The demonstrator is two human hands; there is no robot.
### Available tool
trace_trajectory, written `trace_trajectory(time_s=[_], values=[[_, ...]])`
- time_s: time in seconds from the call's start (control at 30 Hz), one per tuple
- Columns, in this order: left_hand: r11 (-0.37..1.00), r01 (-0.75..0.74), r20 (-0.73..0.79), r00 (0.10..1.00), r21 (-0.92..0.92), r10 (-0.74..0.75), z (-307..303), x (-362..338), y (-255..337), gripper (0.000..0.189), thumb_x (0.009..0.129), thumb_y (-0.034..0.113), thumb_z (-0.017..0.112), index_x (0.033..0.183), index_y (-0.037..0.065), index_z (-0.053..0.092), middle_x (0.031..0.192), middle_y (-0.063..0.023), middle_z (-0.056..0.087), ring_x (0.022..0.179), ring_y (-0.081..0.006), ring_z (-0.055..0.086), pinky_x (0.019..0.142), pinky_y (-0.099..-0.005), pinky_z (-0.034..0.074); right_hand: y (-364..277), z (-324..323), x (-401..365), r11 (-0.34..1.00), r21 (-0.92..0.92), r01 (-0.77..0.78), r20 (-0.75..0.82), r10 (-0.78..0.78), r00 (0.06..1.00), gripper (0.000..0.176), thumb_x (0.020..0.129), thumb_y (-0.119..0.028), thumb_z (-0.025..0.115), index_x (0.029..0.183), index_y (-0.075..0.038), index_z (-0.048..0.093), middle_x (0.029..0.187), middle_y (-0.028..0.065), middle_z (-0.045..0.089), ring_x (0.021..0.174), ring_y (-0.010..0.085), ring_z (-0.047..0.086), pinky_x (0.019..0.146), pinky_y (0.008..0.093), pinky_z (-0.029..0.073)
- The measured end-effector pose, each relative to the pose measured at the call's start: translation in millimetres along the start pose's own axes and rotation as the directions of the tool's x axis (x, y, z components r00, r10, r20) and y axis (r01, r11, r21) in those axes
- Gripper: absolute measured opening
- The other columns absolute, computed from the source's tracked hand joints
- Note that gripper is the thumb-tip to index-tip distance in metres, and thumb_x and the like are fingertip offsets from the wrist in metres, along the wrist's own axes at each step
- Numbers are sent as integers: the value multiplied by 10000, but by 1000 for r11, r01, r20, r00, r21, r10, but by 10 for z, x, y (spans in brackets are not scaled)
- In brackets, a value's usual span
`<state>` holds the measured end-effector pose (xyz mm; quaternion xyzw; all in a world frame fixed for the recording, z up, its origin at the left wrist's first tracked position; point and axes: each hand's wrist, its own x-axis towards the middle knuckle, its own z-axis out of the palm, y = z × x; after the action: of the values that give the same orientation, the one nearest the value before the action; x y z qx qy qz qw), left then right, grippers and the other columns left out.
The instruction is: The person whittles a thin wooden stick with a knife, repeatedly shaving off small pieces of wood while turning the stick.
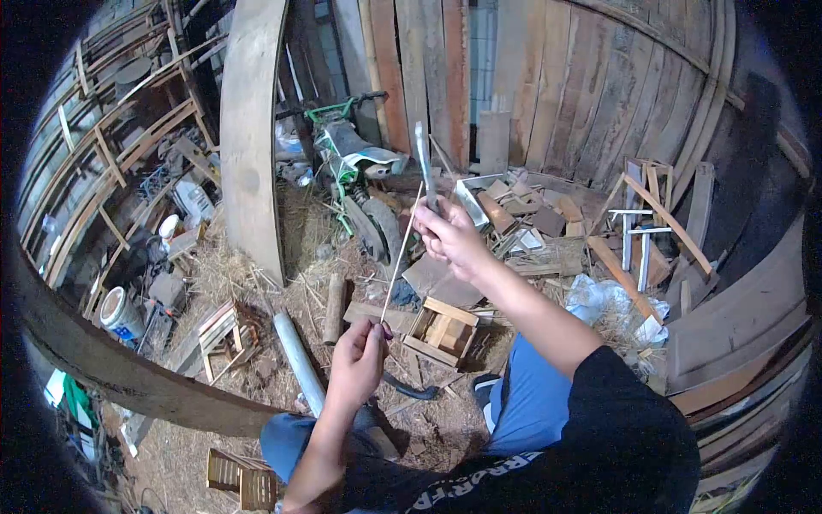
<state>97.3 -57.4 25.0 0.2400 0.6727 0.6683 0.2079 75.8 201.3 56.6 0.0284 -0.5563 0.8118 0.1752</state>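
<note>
My left hand is closed, its thumb and fingers pinching the lower end of a thin pale wooden stick. Something small and dark shows at those fingertips. The stick slants up toward my right hand, which is wrapped round the handle of a knife. The blade points upward and away from me, and the stick's upper end overlaps its lower part in this view. Below and between my hands, a small wooden crate sits on the straw-covered ground.
A green and white motorbike leans by the plank wall, beside a tall board. Wood scraps pile up ahead. A grey pipe and a short log lie near my legs. At left stands a white bucket.
</note>
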Motion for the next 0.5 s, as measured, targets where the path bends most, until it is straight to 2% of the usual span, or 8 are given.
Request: trace_trajectory(time_s=[0.1,0.2,0.23,0.33,0.4,0.5], values=[[996,-11,27,1000,84,9,2,34,-35,203,1086,153,503,961,23,596,675,56,453,583,-42,387,514,-249,298,-20,-51,-55,993,114,36,0,-36,999,147,1032,-266,640,1004,-138,574,830,-32,561,483,-10,375,399,180,269],[977,-43,45,998,210,34,13,46,-53,198,1085,142,494,970,21,601,678,52,461,590,-40,400,515,-251,303,-27,-104,-83,993,116,34,66,-42,997,127,1035,-244,634,1028,-128,585,854,-20,587,481,-9,380,402,181,267],[987,15,64,998,163,-26,19,35,-34,193,1087,141,481,994,22,602,681,47,477,594,-39,422,512,-245,318,-5,-125,-78,988,151,19,78,-31,996,130,1035,-243,633,1030,-122,585,861,-19,593,481,-6,381,405,181,269],[998,50,78,996,47,-53,63,31,8,226,1100,235,473,1043,52,593,752,33,513,585,-50,446,506,-228,356,11,-114,-96,992,128,16,75,-26,997,127,1036,-234,632,1025,-116,588,856,-14,596,490,-3,387,413,182,268],[999,44,57,997,-29,-42,87,35,11,235,1105,258,472,1081,57,591,773,31,527,588,-46,447,510,-219,358,40,-97,-117,994,104,-16,119,3,993,136,1044,-238,618,1051,-111,571,878,-7,589,495,0,382,419,183,267],[997,-67,-5,998,41,67,75,79,-52,191,1099,227,489,1080,66,591,778,37,533,590,-38,444,505,-221,360,31,-49,-178,993,97,-68,184,49,982,160,1061,-253,583,1102,-104,539,910,-2,563,506,6,374,431,183,275]])
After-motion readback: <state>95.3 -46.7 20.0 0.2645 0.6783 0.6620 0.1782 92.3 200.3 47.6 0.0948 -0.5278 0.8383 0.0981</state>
